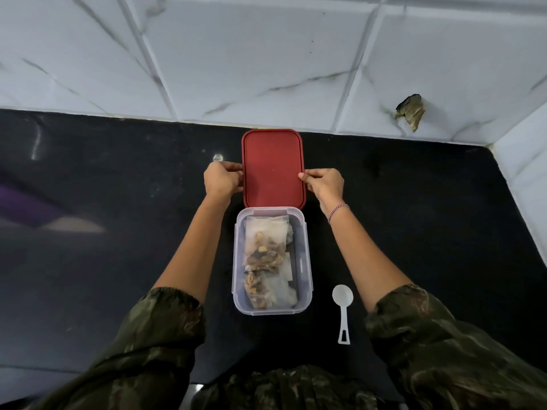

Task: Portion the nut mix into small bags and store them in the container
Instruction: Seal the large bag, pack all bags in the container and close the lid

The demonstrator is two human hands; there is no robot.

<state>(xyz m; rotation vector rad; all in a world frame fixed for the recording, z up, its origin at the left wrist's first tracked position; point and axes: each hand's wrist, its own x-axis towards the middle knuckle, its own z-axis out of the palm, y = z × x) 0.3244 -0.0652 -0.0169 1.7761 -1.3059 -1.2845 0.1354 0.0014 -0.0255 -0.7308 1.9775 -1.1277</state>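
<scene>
A clear plastic container [240,261] stands open on the black counter in the middle of the head view. Inside it lie small clear bags of nut mix [263,261], stacked lengthwise. Just behind the container is a red rectangular lid [273,170]. My left hand [222,179] grips the lid's left edge and my right hand [324,184] grips its right edge, thumbs on top. Whether the lid rests on the counter or is slightly lifted is unclear.
A white plastic scoop [342,309] lies on the counter right of the container, handle toward me. A tiled wall with a broken hole [410,112] runs behind the counter and along its right side. A small shiny object [218,157] sits near my left hand.
</scene>
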